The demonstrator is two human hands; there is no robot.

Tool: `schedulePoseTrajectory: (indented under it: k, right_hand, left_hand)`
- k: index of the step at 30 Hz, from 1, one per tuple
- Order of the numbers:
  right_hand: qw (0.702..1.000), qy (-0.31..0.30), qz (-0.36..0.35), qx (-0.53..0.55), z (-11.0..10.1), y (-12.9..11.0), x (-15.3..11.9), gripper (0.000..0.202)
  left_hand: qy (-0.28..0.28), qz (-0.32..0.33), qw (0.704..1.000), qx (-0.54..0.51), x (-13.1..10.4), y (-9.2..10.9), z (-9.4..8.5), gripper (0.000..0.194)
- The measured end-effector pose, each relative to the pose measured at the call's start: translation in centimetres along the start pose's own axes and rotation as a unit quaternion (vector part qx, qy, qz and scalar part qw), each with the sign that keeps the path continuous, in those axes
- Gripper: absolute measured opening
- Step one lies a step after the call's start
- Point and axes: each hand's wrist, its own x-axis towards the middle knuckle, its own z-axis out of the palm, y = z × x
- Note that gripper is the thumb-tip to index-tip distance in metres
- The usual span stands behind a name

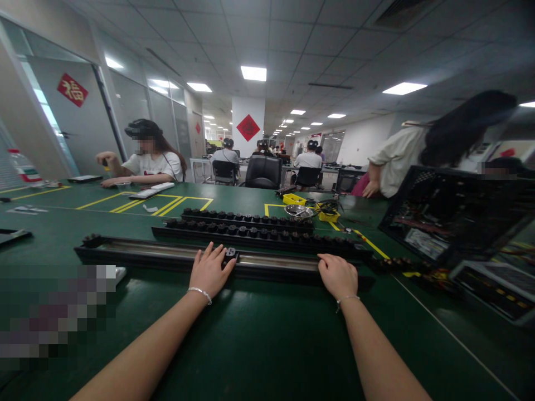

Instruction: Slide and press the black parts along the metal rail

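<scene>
A long black rail (146, 253) with a metallic channel lies across the green table in front of me. My left hand (210, 271) rests on it with fingers spread, beside a small black round part (230, 253) seated in the channel. Toward the rail's right end, my right hand (339, 274) touches it with the fingers bent inward; whether anything is held under them is hidden. Behind lie two more black rails, a nearer one (267, 238) and a farther one (251, 218), both lined with several round black knobs.
Yellow bins (293, 199) and a metal dish (298, 211) stand behind the rails. An open computer case (443, 217) and a power supply box (497, 287) are at the right. People sit or stand around, one at the table's far left. A bottle (25, 169) stands far left.
</scene>
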Motion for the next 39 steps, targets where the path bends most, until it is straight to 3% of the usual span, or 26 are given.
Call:
schedulePoseTrajectory:
  k: [19, 39]
  right_hand:
    - [1.0, 0.018, -0.004, -0.003, 0.3, 0.1, 0.0, 0.04]
    - [1.0, -0.01, -0.003, -0.007, -0.1, 0.1, 0.0, 0.042]
  left_hand:
    - [0.008, 0.034, 0.999, -0.02, -0.9, 1.7, 0.0, 0.054]
    - [0.01, 0.056, 0.997, -0.046, -1.3, 2.5, 0.0, 0.051]
